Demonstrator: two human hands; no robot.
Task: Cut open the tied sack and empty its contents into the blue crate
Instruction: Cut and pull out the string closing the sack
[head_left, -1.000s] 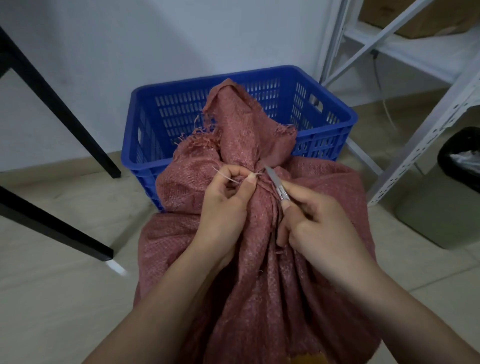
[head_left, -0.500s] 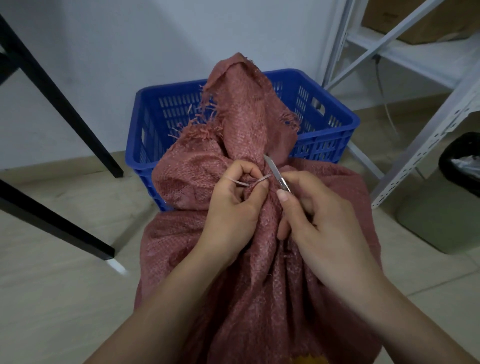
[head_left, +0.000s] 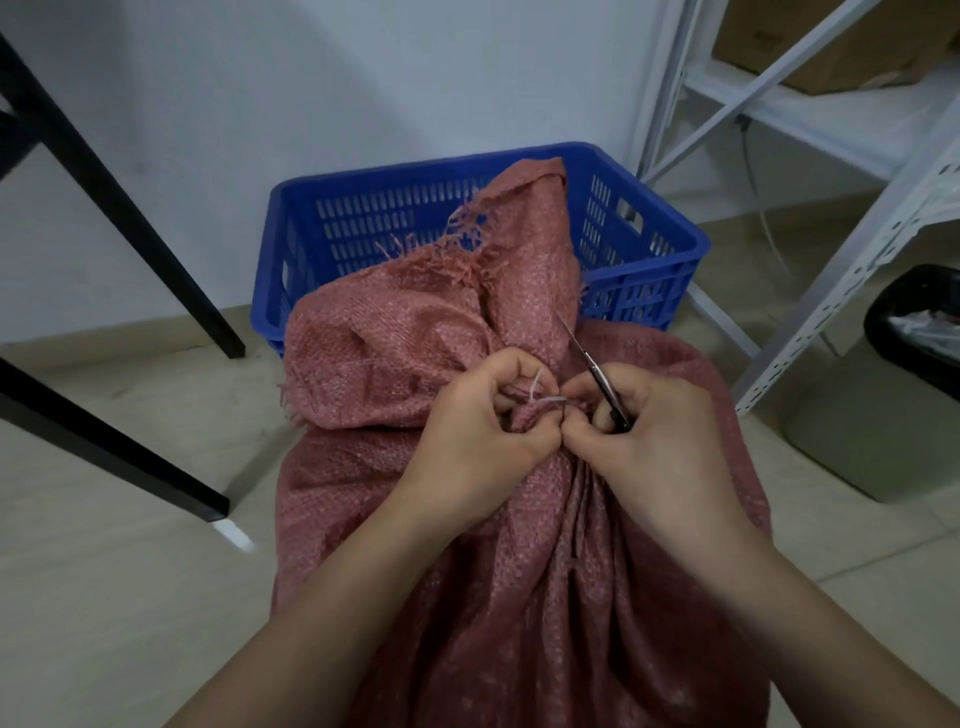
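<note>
The sack (head_left: 519, 519) is standing on the floor, filling the middle of the room, and I am taking it as my landmark. To its left, black table legs (head_left: 119, 208) are slanting down to the tiles. Just behind the sack, touching its gathered top, the blue crate (head_left: 415, 218) is waiting, and I cannot tell whether anything is lying in it.

At the sack's neck, the left hand (head_left: 483, 441) is curling tight, pinching bunched weave together with the pale tie (head_left: 545, 397). Beside it, knuckles nearly touching, the right hand (head_left: 660, 436) is closing round the scissors (head_left: 592, 371), whose blades are pointing up and away from the tie, pressed together.

The woven cloth is looking soft and floppy, fraying along its mouth, yet the body is bulging, so I am judging it heavy and awkward. Gripping the neck just below the tie seems wise while cutting; for tipping, a hold on the lower corners would likely serve better.

To the sack's right, a grey shelf frame (head_left: 831, 260) and a lined bin (head_left: 909, 364) are standing. No readable writing is showing anywhere.
</note>
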